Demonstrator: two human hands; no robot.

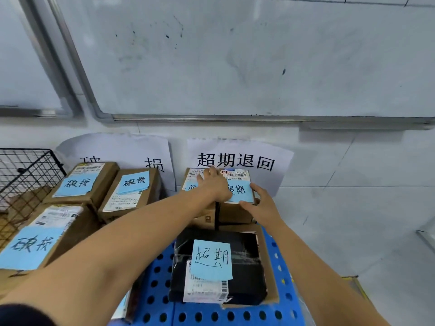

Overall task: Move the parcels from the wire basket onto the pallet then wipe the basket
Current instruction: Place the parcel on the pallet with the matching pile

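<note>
Pallet (160, 309) crowded: left hand (213, 184) flat on box (233, 214), right hand (261, 204) grasping its corner; push square to wall (329, 172).

Wire basket (30, 175) cut off by left edge; brown contents behind mesh blurred. Left hand (213, 184) covers most of blue note (189, 187) on far left parcel (191, 176). Right hand (261, 205) hides near right corner of far right parcel (235, 175). Lower half of wall sign (117, 149) hidden behind cardboard parcel (131, 198). Barcode label (207, 290) print on black parcel (247, 285) too small to read. Blue pallet (282, 290) mostly under parcels, runs off bottom edge. Pale object (427, 236) cut off by right edge
</note>
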